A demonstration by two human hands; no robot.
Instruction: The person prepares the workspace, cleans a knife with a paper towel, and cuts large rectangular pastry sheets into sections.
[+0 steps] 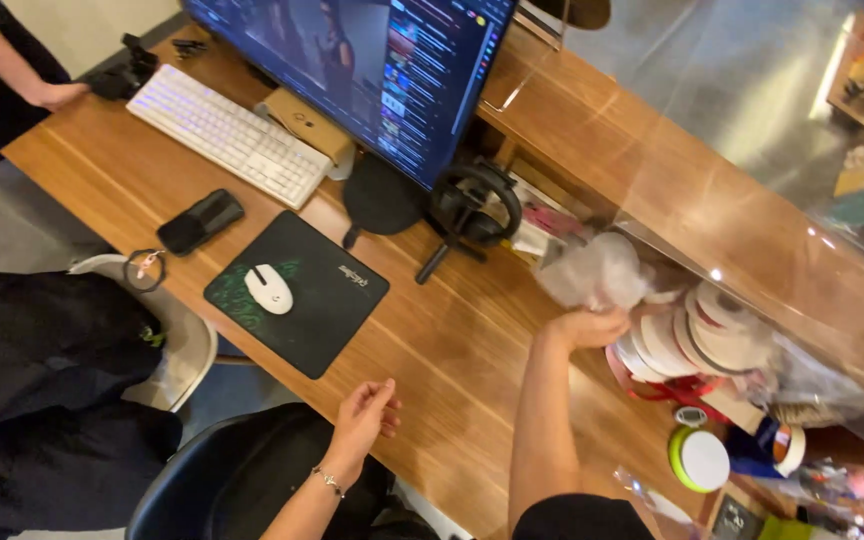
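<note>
Right hand (592, 325) gripping crumpled clear bag (597, 270) (beside white tape rolls (697, 335)), left hand (364, 415) loosely open, empty.

Warm brown wood-grain tabletop (452, 350). Flat white plastic keyboard (229, 134), white oval mouse (270, 288) on black square mouse pad (298, 290) with green swirl pattern at its near-left corner. Black slab phone (200, 221). Black round headphones (474, 205). Crinkled translucent whitish plastic bag (597, 272). White tape rolls (712, 335) stacked, red ribbon under them. Lime-green-rimmed white round tin (699, 459). Tan cardboard box (304, 122). Thin silver bracelet (328, 481).
</note>
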